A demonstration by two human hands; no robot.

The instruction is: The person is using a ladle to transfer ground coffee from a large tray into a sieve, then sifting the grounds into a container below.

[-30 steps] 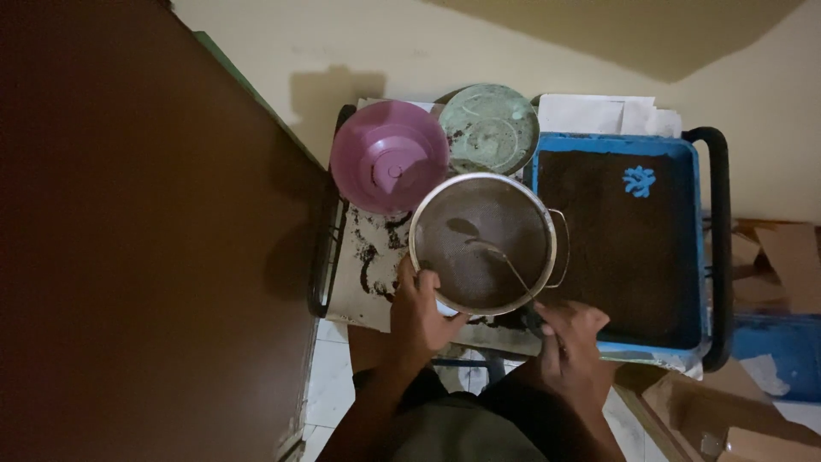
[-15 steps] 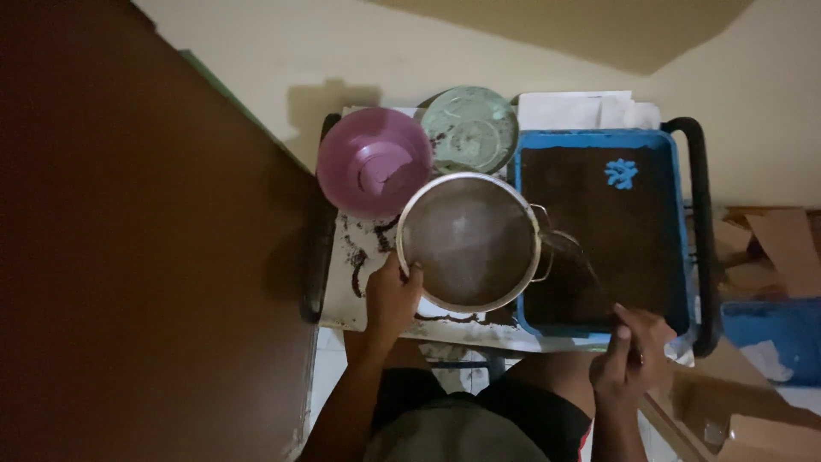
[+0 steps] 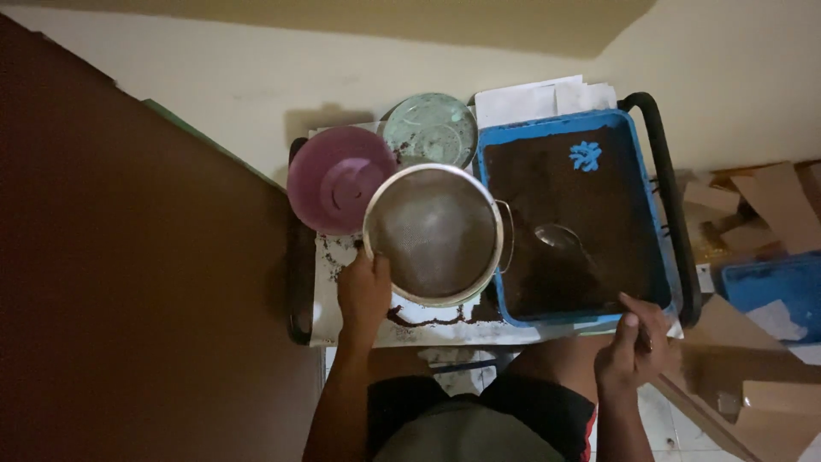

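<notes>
Steel sieve (image 3: pixel 434 233) sits mid-cart, its rim gripped by the left hand (image 3: pixel 363 291). Right hand (image 3: pixel 633 346), clenched on a spoon (image 3: pixel 560 238), digs into the blue tray (image 3: pixel 658 257) at the cart's right edge; a heaped scoop could spill grounds between tray and sieve.

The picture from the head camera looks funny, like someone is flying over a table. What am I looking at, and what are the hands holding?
The camera sits on a person's head and looks straight down, so you see their arms from above. Their left hand grips the rim of a round metal sieve. Their right hand holds the handle of a spoon, whose bowl reaches into a blue tray full of dark brown powder. There is a small blue shape on the powder. Behind the sieve are a purple bowl and a pale green lid. Everything rests on a small white table with some powder spilled on it.
</notes>
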